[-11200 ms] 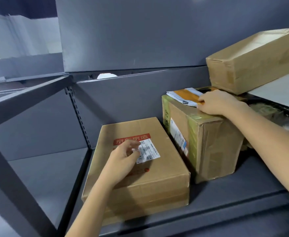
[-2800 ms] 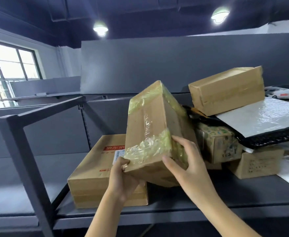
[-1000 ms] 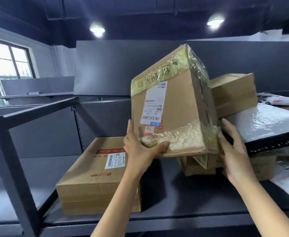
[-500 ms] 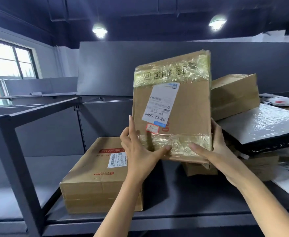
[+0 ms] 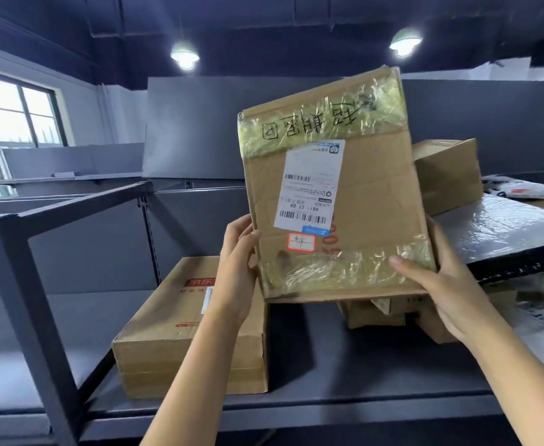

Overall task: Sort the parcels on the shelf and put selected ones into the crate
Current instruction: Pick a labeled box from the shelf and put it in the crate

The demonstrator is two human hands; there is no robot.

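I hold a brown cardboard parcel (image 5: 364,201) up above the shelf, its white shipping label facing me upside down, with yellowish tape bands at top and bottom. My left hand (image 5: 237,268) grips its lower left edge. My right hand (image 5: 438,284) grips its lower right corner, thumb on the front. A flat cardboard box (image 5: 174,333) with a red logo lies on the grey shelf (image 5: 344,391) below my left wrist. No crate is visible.
To the right, a pile of parcels: a brown box (image 5: 447,175) on a white bubble mailer (image 5: 505,226), smaller boxes (image 5: 380,313) underneath. A dark metal shelf post (image 5: 23,297) stands at the left. Grey back panels close off the shelf behind.
Over the last second I turned the parcel so its labelled face points squarely at me and raised it slightly. My right hand shifted from its side onto the lower right corner.
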